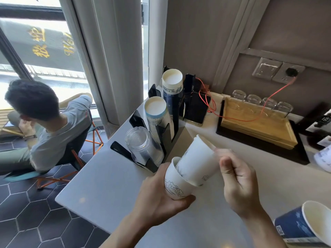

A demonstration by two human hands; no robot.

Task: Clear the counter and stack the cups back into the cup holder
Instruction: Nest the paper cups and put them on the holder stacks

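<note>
While gripping a white paper cup (176,185) with wave print, left hand (157,199) curled under and around it, thumb along the bottom edge, fingers clamped on the cup wall. Second white cup (196,158) tilted, base pushed partway into the mouth of the first, rim pointing up and away from the fingers. Right hand (238,178) just right of that second cup, fingers curled in, tips pinching its rim; exact contact point blurred, hard to tell.

Black cup holder (161,135) just beyond the left fingertips, on the far left edge of the grey counter (107,176). Three angled slots filled: clear plastic cup stack (143,145) nearest the left fingers, white-and-blue paper cup stack (157,111) behind it, dark blue paper cup stack (172,86) farthest.

Blue paper cup (300,224) lying on its side, near the right wrist, mouth facing right, well apart from the held pair. Another printed cup (324,158) partly cut off at the right edge, beyond the right knuckles.

Farther past the right fingers: wooden tray (258,126) on a black base, four upturned glasses (261,102) along its back, red cable (275,90) running across to a wall socket (290,72). Phone (196,106) propped beside the holder.

Person in a grey shirt (53,129) seated on a folding chair, left of the counter, by the window.
</note>
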